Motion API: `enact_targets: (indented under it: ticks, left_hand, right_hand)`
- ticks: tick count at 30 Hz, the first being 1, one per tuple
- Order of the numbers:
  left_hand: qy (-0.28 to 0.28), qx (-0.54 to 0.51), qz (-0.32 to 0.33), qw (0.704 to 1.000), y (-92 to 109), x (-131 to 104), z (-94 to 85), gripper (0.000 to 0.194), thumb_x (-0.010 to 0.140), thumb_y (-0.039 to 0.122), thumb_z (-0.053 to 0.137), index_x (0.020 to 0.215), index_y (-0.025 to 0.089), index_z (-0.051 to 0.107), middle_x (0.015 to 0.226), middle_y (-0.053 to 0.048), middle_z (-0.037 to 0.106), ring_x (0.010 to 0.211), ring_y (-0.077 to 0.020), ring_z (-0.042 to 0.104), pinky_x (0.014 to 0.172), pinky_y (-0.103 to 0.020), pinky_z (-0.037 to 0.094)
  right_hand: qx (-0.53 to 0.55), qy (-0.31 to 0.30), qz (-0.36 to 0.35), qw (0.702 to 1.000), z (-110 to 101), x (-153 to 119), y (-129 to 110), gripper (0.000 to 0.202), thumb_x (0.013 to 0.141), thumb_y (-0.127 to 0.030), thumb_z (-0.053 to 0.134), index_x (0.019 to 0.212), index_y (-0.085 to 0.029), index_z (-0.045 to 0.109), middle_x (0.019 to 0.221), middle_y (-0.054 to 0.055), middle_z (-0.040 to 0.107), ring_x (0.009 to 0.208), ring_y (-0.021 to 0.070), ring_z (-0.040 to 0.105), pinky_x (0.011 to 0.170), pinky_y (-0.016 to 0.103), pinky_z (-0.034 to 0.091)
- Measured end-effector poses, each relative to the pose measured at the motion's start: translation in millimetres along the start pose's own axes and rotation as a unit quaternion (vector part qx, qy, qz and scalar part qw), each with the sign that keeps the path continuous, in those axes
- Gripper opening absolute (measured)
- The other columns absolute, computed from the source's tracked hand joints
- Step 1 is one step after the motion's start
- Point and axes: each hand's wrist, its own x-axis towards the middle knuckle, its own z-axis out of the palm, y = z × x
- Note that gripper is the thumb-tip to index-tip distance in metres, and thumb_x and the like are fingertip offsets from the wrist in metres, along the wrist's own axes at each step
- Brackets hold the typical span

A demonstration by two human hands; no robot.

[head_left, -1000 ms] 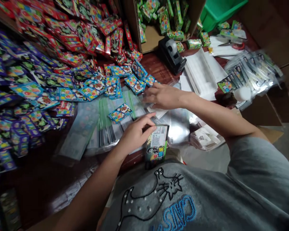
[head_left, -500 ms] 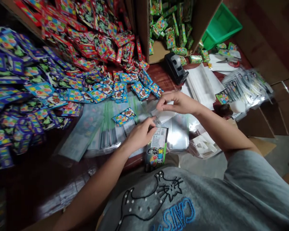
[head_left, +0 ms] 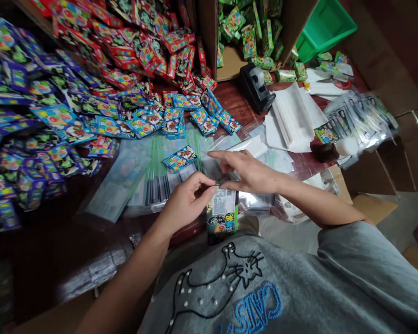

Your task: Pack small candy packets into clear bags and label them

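The dark printed packet [head_left: 223, 215] hangs upright just in front of my grey shirt [head_left: 282, 283], its white label towards me. My left hand [head_left: 188, 202] reaches forward, wrist low, thumb and fingers closed on the packet's top edge. My right hand [head_left: 249, 174] comes in from the side, palm down, index finger stretched out and parted from the thumb, which lies by that same edge. Beyond, a blue sachet [head_left: 180, 159] rests on clear bags [head_left: 156, 178] across the tabletop [head_left: 230, 99].
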Motion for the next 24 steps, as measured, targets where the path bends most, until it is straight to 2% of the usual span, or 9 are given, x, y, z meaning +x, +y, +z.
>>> enact_targets:
  ticks: [5,8,10,11,13,15,17,21,24]
  left_hand:
    - [0.022,-0.024,0.018,0.999,0,-5,3.1,0.018,0.092,0.038,0.077,0.094,0.024,0.066,0.089,-0.003,0.076,0.084,-0.019,0.074,0.075,-0.031,0.058]
    - [0.042,-0.011,0.004,0.999,-2,-9,3.8,0.031,0.084,0.041,0.087,0.091,0.024,0.062,0.085,-0.001,0.074,0.079,-0.0181,0.071,0.071,-0.031,0.056]
    - [0.068,-0.009,-0.004,0.998,-3,-15,-6.8,0.037,0.08,0.042,0.091,0.089,0.024,0.06,0.084,0.0,0.073,0.077,-0.0173,0.07,0.07,-0.03,0.055]
    - [0.097,-0.012,-0.007,0.995,-4,-21,-16.3,0.038,0.079,0.042,0.092,0.09,0.024,0.061,0.086,0.0,0.074,0.078,-0.017,0.071,0.071,-0.03,0.056]
    - [0.215,-0.032,-0.006,0.976,-4,-35,-40.6,0.038,0.078,0.038,0.095,0.099,0.023,0.066,0.093,0.001,0.076,0.085,-0.016,0.072,0.079,-0.03,0.059]
    - [0.365,-0.085,0.016,0.927,-5,-54,-62.8,0.047,0.076,0.035,0.098,0.113,0.026,0.071,0.103,0.003,0.078,0.095,-0.0143,0.072,0.09,-0.029,0.06]
    - [0.455,-0.158,0.037,0.876,-6,-73,-72.0,0.064,0.069,0.032,0.102,0.126,0.031,0.073,0.111,0.004,0.078,0.105,-0.0138,0.071,0.097,-0.028,0.06]
    - [0.461,-0.253,-0.013,0.851,-13,-104,-45.3,0.075,0.071,0.03,0.1,0.138,0.039,0.068,0.128,0.001,0.076,0.117,-0.018,0.071,0.1,-0.035,0.063]
    - [0.407,-0.195,-0.047,0.891,-22,-119,-17.0,0.044,0.08,0.035,0.094,0.116,0.029,0.07,0.11,0.001,0.076,0.102,-0.016,0.074,0.089,-0.029,0.064]
  right_hand:
    - [-0.123,0.083,-0.043,0.988,27,-16,-13,0.046,0.112,-0.031,0.059,0.158,-0.032,0.055,0.108,0.004,0.079,0.1,0.0249,0.06,0.104,0.047,0.039]
    - [-0.105,0.088,-0.047,0.989,39,-16,-16,0.053,0.114,-0.031,0.055,0.166,-0.034,0.045,0.112,0.002,0.081,0.101,0.0251,0.06,0.108,0.048,0.038]
    - [-0.066,0.078,-0.049,0.994,40,-14,-18,0.06,0.114,-0.034,0.056,0.171,-0.035,0.037,0.123,0.003,0.08,0.108,0.0258,0.062,0.112,0.05,0.039]
    - [-0.038,0.084,-0.043,0.995,38,-13,-18,0.064,0.113,-0.038,0.058,0.172,-0.036,0.033,0.132,0.004,0.078,0.115,0.0266,0.063,0.115,0.051,0.04]
    - [0.036,0.13,-0.006,0.991,37,-15,-17,0.076,0.109,-0.046,0.063,0.175,-0.036,0.025,0.151,0.009,0.066,0.131,0.0292,0.061,0.12,0.053,0.042]
    - [0.132,0.19,0.043,0.972,41,-17,-14,0.091,0.104,-0.054,0.069,0.176,-0.037,0.017,0.162,0.013,0.054,0.141,0.0318,0.058,0.12,0.054,0.047]
    - [0.235,0.208,0.076,0.946,55,-16,-10,0.102,0.098,-0.06,0.076,0.176,-0.038,0.013,0.161,0.015,0.051,0.138,0.0316,0.06,0.115,0.053,0.054]
    - [0.37,0.199,0.084,0.904,87,1,-10,0.101,0.092,-0.063,0.082,0.171,-0.038,0.023,0.14,0.01,0.061,0.11,0.0226,0.071,0.097,0.042,0.065]
    - [0.352,0.259,0.072,0.896,89,18,-17,0.087,0.097,-0.052,0.081,0.166,-0.038,0.03,0.129,0.006,0.066,0.104,0.0194,0.07,0.092,0.037,0.066]
